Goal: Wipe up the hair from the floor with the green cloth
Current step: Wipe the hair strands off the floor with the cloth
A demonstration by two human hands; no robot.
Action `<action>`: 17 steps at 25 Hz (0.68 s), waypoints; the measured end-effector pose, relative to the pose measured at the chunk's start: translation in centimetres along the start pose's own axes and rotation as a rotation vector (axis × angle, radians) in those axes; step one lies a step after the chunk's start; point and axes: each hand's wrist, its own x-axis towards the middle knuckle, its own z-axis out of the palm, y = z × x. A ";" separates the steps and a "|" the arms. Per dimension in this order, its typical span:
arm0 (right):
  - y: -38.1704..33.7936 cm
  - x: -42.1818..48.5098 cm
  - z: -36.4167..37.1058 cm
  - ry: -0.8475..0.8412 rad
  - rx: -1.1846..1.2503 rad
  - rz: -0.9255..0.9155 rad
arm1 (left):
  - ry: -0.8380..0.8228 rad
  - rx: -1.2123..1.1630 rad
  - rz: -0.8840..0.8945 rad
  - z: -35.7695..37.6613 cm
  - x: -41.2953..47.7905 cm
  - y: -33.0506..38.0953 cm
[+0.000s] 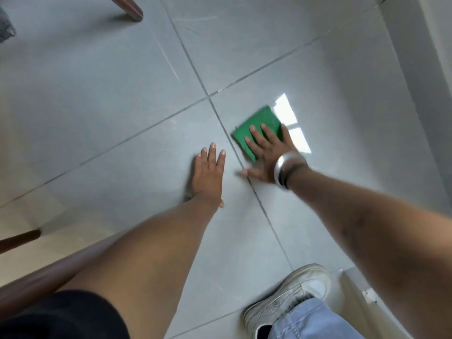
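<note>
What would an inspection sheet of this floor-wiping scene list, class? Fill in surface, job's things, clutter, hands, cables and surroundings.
Surface: grey tiled floor, glossy, dark grout lines.
Job's things: folded green cloth flat on the floor; hair too fine to make out.
Clutter: nothing seen.
Hands: right hand spread flat on the cloth; left hand flat on bare tile, empty.
Cables: nothing seen.
Surroundings: wooden furniture legs, white shoe, pale wall.
</note>
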 end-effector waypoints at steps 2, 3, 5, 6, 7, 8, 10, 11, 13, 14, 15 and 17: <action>0.1 -5.4 4.0 -0.055 -0.037 -0.042 | -0.002 0.014 -0.018 -0.1 0.3 0.1; 0.6 -7.1 5.2 -0.078 -0.074 -0.086 | -0.015 0.023 -0.021 -0.1 0.3 0.3; 2.0 -6.4 5.1 -0.069 -0.085 -0.115 | -0.013 0.029 -0.042 0.0 0.5 0.8; 1.9 -4.7 3.8 -0.023 -0.081 -0.105 | 0.002 0.029 -0.052 0.0 0.5 1.0; 1.5 -2.4 2.1 0.030 -0.065 -0.073 | 0.018 0.020 -0.060 0.1 0.5 1.2; 0.9 0.3 0.1 0.086 -0.020 -0.032 | 0.041 0.008 -0.069 0.3 0.6 1.1; -0.8 4.5 -3.2 0.135 0.001 0.017 | 0.035 0.012 -0.050 0.2 0.6 0.8; -1.4 5.6 -3.8 0.140 -0.010 0.032 | 0.021 0.008 -0.033 0.2 0.5 0.6; -1.0 5.1 -2.5 0.146 -0.042 -0.004 | -0.003 -0.006 -0.017 0.2 0.4 0.3; -0.6 3.7 -0.9 0.148 -0.047 -0.026 | -0.009 -0.015 -0.015 0.0 0.3 0.1; -0.2 1.7 0.8 0.138 -0.045 -0.032 | -0.016 -0.022 -0.014 -0.2 0.3 0.0; 0.4 -3.0 4.8 0.077 -0.019 -0.028 | -0.028 -0.023 -0.012 -0.4 0.2 -0.2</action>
